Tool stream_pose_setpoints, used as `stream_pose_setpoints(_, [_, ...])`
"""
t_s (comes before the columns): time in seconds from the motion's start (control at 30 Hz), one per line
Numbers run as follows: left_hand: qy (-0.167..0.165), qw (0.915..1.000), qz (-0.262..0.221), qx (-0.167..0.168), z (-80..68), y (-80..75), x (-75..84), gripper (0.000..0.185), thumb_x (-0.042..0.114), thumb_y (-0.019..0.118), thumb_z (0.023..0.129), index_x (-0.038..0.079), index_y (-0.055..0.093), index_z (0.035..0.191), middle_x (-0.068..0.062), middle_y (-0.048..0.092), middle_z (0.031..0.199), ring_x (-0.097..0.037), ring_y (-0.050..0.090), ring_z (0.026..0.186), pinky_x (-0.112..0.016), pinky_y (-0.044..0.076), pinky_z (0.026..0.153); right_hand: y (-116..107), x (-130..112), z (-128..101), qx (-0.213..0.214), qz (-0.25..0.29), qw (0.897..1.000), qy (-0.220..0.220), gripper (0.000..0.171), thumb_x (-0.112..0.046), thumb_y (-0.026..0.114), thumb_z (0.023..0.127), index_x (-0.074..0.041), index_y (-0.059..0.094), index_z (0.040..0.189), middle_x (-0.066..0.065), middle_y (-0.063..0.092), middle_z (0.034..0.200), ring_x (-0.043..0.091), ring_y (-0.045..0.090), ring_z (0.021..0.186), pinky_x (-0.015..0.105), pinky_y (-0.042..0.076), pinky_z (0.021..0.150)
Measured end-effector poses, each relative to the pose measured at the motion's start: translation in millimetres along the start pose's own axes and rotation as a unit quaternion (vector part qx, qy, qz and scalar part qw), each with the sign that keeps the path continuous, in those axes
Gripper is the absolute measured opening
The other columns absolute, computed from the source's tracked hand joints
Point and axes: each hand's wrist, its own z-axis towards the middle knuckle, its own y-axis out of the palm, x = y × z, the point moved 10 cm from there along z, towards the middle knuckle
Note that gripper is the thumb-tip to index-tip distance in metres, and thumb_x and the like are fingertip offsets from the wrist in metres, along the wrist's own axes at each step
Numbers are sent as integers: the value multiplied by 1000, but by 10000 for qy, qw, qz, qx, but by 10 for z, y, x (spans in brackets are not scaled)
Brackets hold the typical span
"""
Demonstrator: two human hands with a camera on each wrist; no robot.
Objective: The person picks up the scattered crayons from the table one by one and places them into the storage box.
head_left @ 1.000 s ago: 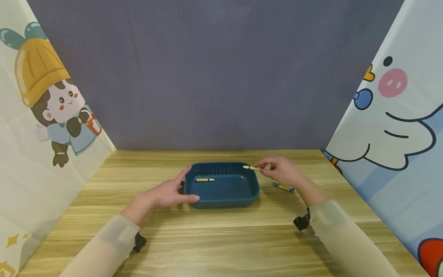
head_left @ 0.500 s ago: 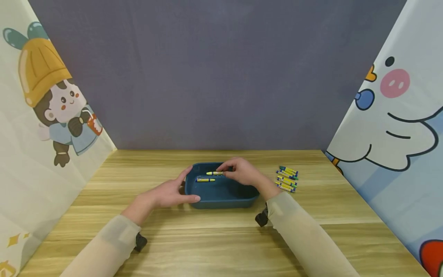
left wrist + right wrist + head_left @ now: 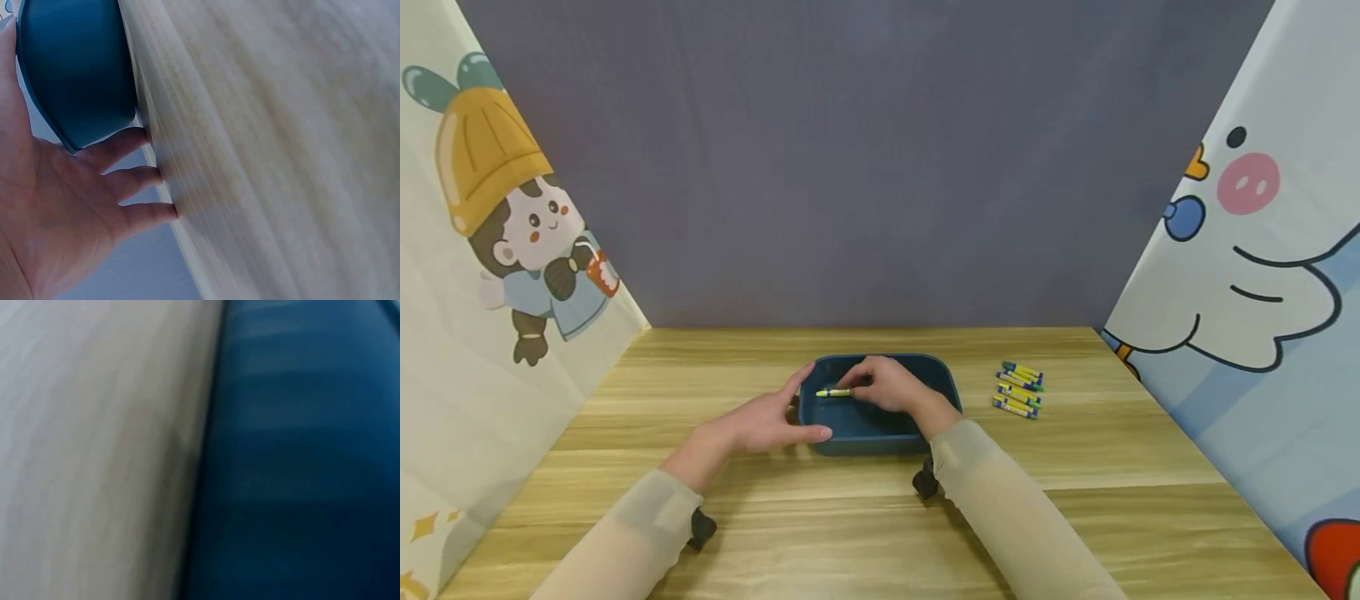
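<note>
While the left hand (image 3: 765, 422) spreads its thumb and index finger around the left end of the blue tray (image 3: 872, 447), its other fingertips touch the table (image 3: 262, 162) just below. Right of that spread thumb and finger, inside the tray, a crayon (image 3: 833, 392) sticks out leftward, pale tip first, from the right hand (image 3: 891, 385), whose thumb and index finger pinch it; whether it touches the bottom, I cannot tell. Well right of these fingers, more crayons (image 3: 1019, 395) lie side by side.

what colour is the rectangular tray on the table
The rectangular tray is dark teal blue, seen best in the head view.
</note>
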Motion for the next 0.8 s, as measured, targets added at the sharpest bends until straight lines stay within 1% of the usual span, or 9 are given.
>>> stream_pose_setpoints(0.2, [34,10000,17,38,-10,-18,-4,124,75,73,94,32,-6,178,-22,56,163,-38,63,144,-61,51,115,85,8,25,-137,-452,9989,61,21,-16,72,108,-25,85,122,0,73,131,20,67,120,45,55,107])
stream_pose_setpoints(0.5, [42,10000,36,40,-7,-13,-15,125,75,73,94,29,-8,178,-23,57,162,-39,62,144,-61,50,116,105,-31,36,-42,-944,9955,-34,22,-16,76,106,-25,85,123,1,72,118,18,66,105,42,56,99])
stream_pose_setpoints(0.67, [34,10000,-3,17,1,-3,-9,124,75,73,94,31,-7,178,-24,56,163,-39,62,144,-61,50,116,93,-14,13,2,-968,9953,32,22,-17,77,105,-26,85,124,-1,72,118,16,65,103,40,56,97])
stream_pose_setpoints(0.8, [10,10000,-57,-2,2,3,-7,124,74,74,94,31,-7,178,-24,55,163,-38,62,144,-60,51,115,41,-26,-4,95,-748,9972,27,24,-19,77,105,-25,83,128,-1,72,121,15,66,105,39,57,96])
